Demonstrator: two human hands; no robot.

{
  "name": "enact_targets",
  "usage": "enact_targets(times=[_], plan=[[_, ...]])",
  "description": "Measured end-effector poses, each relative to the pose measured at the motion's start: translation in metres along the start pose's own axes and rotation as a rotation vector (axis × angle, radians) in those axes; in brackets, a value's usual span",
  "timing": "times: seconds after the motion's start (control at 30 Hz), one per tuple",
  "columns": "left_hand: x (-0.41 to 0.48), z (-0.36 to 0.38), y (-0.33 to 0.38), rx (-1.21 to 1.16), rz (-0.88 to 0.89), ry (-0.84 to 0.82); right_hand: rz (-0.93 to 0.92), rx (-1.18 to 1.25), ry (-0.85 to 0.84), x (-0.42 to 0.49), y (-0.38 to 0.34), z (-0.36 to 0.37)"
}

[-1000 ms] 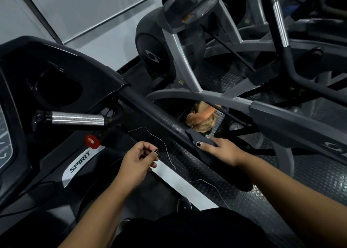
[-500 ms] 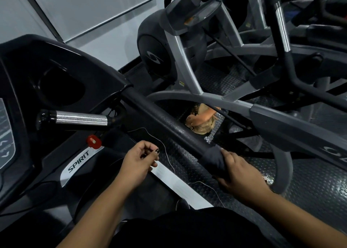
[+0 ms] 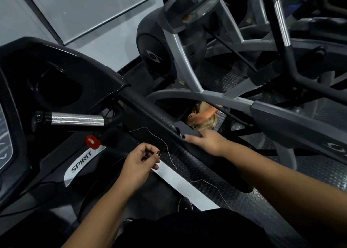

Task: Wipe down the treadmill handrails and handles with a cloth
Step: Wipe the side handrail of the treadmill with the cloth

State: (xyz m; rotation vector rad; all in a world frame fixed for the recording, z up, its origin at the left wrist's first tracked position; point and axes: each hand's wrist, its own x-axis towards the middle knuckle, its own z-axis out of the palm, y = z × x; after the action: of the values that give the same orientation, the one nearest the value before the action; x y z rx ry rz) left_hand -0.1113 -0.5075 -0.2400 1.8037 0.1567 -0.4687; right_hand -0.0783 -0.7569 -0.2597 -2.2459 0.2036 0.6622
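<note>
Blk nail polish (image 3: 158, 153), dark garment (image 3: 178, 232)

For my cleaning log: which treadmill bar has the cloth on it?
The black side handrail: the right hand holds the dark cloth on it; the chrome handle is bare.
</note>
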Motion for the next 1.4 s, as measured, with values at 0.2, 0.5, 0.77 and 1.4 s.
enact_targets(times=[0.2, 0.5, 0.77, 1.4], plan=[[-0.008, -0.003, -0.005, -0.018, -0.019, 0.037, 0.219, 0.489, -0.362, 0.004, 0.018, -0.009], [-0.009, 0.001, -0.008, 0.001, -0.028, 0.05, 0.428, 0.638, -0.36, -0.031, 0.075, -0.015], [-0.006, 0.013, -0.004, -0.003, -0.012, 0.017, 0.47, 0.603, 0.102, -0.051, 0.098, 0.003], [-0.024, -0.016, -0.012, -0.019, -0.005, -0.013, -0.086, -0.75, 0.451, -0.048, -0.012, 0.052]])
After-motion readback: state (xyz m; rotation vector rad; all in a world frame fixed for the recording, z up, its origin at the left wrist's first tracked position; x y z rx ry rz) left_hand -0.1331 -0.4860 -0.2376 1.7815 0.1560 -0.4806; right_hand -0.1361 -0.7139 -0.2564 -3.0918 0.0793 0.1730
